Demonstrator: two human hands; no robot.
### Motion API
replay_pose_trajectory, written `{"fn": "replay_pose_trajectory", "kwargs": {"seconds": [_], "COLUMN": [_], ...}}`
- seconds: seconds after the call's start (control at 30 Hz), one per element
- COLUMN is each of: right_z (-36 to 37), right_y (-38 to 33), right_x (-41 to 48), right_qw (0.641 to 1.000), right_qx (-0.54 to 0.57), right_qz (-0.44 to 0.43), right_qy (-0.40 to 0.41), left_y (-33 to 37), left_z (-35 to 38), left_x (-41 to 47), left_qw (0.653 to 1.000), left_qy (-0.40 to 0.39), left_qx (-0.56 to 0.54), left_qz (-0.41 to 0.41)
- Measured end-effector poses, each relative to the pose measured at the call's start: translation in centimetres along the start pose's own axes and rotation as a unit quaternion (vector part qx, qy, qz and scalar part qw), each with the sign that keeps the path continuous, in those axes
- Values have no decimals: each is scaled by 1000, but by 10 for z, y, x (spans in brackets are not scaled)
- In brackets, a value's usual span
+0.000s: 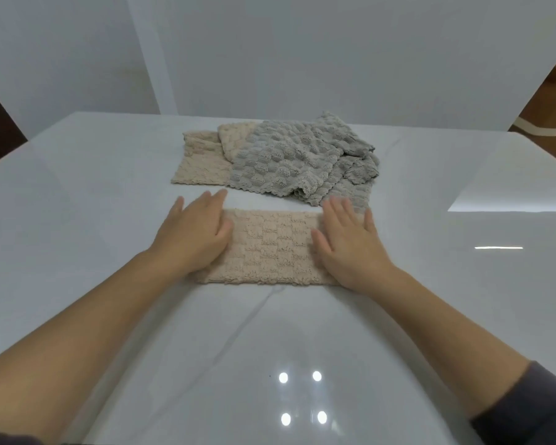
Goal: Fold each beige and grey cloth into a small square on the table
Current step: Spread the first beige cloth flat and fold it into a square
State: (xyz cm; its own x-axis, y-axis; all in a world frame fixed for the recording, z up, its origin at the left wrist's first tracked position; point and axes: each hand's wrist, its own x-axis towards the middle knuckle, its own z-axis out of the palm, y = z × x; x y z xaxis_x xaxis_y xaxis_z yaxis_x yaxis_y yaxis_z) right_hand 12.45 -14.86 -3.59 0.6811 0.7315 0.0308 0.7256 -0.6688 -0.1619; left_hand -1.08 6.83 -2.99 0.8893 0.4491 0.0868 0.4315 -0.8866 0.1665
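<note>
A beige textured cloth point(272, 247) lies folded into a wide rectangle on the white table point(77, 194) in front of me. My left hand point(195, 232) presses flat on its left end with straight fingers. My right hand point(345, 242) presses flat on its right end the same way. Behind it lies a loose heap of cloths: grey cloths point(297, 159) rumpled on top and to the right, beige cloths point(203, 155) partly under them on the left.
The glossy table reaches to a far edge just behind the heap, with a pale wall point(270, 53) beyond. A brown cardboard box point(552, 107) stands off the table at the far right. Ceiling lights reflect near the table's front.
</note>
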Motion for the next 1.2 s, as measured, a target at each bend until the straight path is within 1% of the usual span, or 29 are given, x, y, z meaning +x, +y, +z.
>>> {"fn": "replay_pose_trajectory", "kwargs": {"seconds": [0.1,0.17,0.23,0.33,0.47,0.5,0.57,0.6,0.67,0.7,0.73,0.8,0.83,1.0,1.13,1.17,1.2], "right_z": [2,8,17,25,25,24,24,24,24,24,24,25,25,32,37,35,29], "right_y": [-22,-27,-25,-23,-24,-24,-24,-24,-24,-25,-25,-28,-30,-63,-79,-77,-73], "right_x": [11,16,17,16,16,16,15,15,15,15,15,15,16,18,21,22,22], "right_qw": [999,998,997,998,997,997,997,997,997,998,998,998,998,997,997,995,991], "right_qx": [14,11,-7,-21,-21,-21,-22,-21,-18,-17,-17,-20,-21,-4,6,33,90], "right_qz": [-44,-50,-48,-48,-51,-51,-52,-52,-51,-50,-49,-46,-46,-63,-68,-75,-84], "right_qy": [-23,-46,-53,-44,-45,-46,-46,-47,-46,-46,-45,-44,-46,-47,-45,-49,-49], "left_y": [16,17,14,5,-4,-3,-2,-3,-6,-7,-10,-18,-22,-46,-42,-37,-31], "left_z": [-9,-13,-19,-26,-33,-34,-35,-35,-33,-31,-30,-30,-31,-54,-67,-70,-74], "left_x": [22,35,43,49,47,45,43,43,41,39,36,30,28,14,4,3,4], "left_qw": [998,995,994,990,976,973,955,933,876,863,863,873,871,837,818,819,821], "left_qy": [-56,-72,-95,-143,-189,-190,-181,-187,-217,-227,-237,-264,-269,-223,-193,-190,-186], "left_qx": [23,55,52,-15,-87,-113,-203,-272,-388,-402,-389,-339,-336,-425,-475,-481,-485], "left_qz": [29,30,26,-3,-59,-73,-118,-142,-188,-205,-219,-231,-237,-262,-260,-250,-237]}}
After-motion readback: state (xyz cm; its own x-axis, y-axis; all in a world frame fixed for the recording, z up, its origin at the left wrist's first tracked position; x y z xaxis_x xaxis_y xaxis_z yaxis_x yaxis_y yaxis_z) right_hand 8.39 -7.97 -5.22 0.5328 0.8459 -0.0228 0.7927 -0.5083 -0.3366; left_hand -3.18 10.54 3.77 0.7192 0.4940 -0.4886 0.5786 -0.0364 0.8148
